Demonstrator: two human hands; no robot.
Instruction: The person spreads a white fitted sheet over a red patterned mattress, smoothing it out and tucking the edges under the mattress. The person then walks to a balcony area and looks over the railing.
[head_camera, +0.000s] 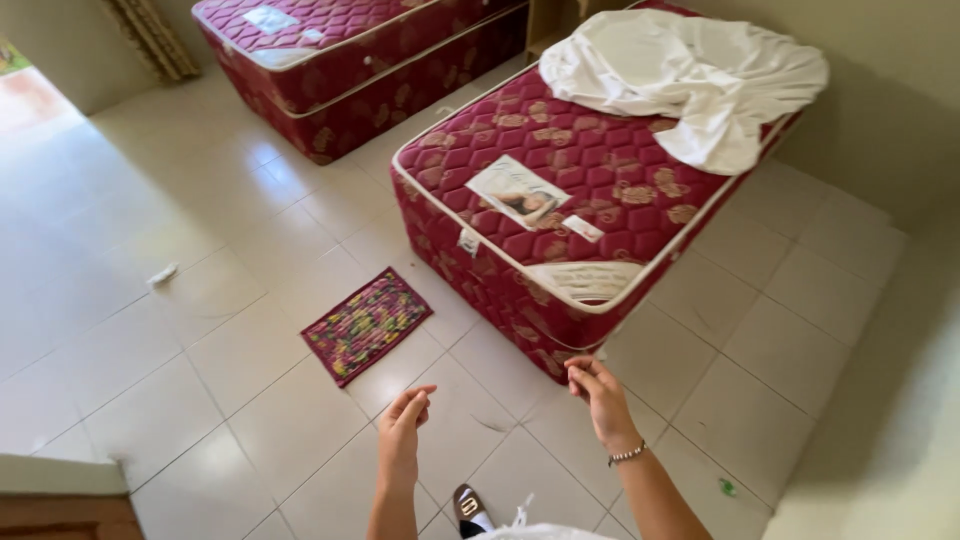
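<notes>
My left hand (402, 425) hangs over the tiled floor with its fingers loosely apart and nothing in it. My right hand (598, 392), with a bracelet at the wrist, reaches toward the near corner of a red quilted mattress (600, 180); its fingers are curled and pinched close together, and nothing shows in them. A crumpled white sheet (690, 75) lies heaped on the far end of that mattress. A paper label lies on its near end.
A second red mattress (350, 50) lies on the floor at the back left. A small multicoloured mat (366, 325) lies beside the near mattress. A scrap of white litter (162, 274) lies at left. My shoe (467, 507) shows at the bottom.
</notes>
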